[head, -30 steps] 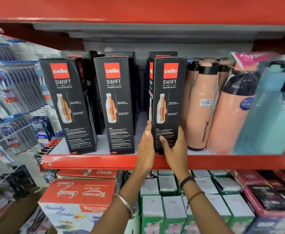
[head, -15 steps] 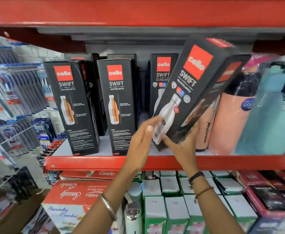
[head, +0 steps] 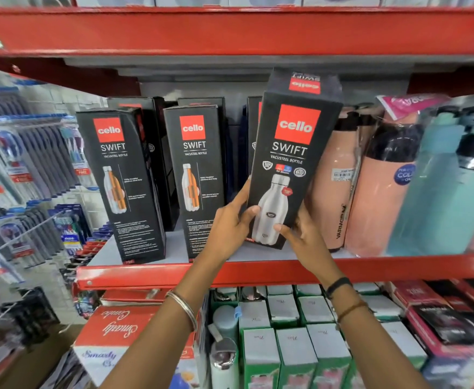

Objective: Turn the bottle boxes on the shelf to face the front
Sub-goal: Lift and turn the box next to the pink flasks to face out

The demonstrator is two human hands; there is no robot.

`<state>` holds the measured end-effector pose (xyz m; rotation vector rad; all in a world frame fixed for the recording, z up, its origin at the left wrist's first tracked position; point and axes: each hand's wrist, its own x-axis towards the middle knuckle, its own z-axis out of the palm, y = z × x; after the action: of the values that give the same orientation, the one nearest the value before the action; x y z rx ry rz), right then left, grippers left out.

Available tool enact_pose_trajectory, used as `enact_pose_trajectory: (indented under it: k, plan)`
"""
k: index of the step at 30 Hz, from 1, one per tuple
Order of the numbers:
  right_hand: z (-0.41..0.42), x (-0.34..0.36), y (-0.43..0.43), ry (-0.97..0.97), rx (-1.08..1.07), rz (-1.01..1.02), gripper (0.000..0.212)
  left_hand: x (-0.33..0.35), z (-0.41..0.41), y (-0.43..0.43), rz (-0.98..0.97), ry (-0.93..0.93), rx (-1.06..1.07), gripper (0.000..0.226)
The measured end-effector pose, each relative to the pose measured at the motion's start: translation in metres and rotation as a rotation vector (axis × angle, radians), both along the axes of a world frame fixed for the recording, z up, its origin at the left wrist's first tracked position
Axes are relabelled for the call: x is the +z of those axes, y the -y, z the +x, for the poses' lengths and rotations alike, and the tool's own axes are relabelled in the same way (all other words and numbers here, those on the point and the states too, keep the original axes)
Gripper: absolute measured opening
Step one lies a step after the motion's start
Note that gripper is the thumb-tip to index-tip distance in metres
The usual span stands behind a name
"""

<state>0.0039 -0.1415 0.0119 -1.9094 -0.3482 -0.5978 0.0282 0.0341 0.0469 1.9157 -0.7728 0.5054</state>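
Observation:
A black Cello Swift bottle box [head: 289, 158] is nearly upright just above the shelf board [head: 258, 269], its front with the silver bottle picture towards me and its top leaning forward. My left hand [head: 230, 226] grips its lower left edge and my right hand [head: 300, 234] its lower right corner. Two more black boxes stand on the shelf to the left, one [head: 123, 186] angled and one [head: 199, 178] beside my left hand, both showing the side with an orange cutaway bottle. Further black boxes [head: 157, 153] stand behind them.
Peach bottles [head: 339, 181] and teal bottles [head: 449, 186] fill the shelf right of the held box. A red shelf beam [head: 230, 32] runs close overhead. Below are green-and-white boxes [head: 294, 346] and a red combo box [head: 112, 338]. Racks of toothbrushes [head: 20, 178] hang at left.
The right-hand box was lifted off the shelf, tilted and rotated in both hands. It now sits nearly upright with its silver-bottle front facing me instead of the orange-cutaway side.

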Motion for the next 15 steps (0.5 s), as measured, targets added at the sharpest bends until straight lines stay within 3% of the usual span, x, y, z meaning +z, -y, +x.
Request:
enact_pose_trajectory:
  k: [15]
  plan:
    - [0.023, -0.022, 0.009, -0.059, -0.085, -0.132, 0.076, -0.022, 0.023, 0.015, 0.069, -0.191, 0.172, 0.055]
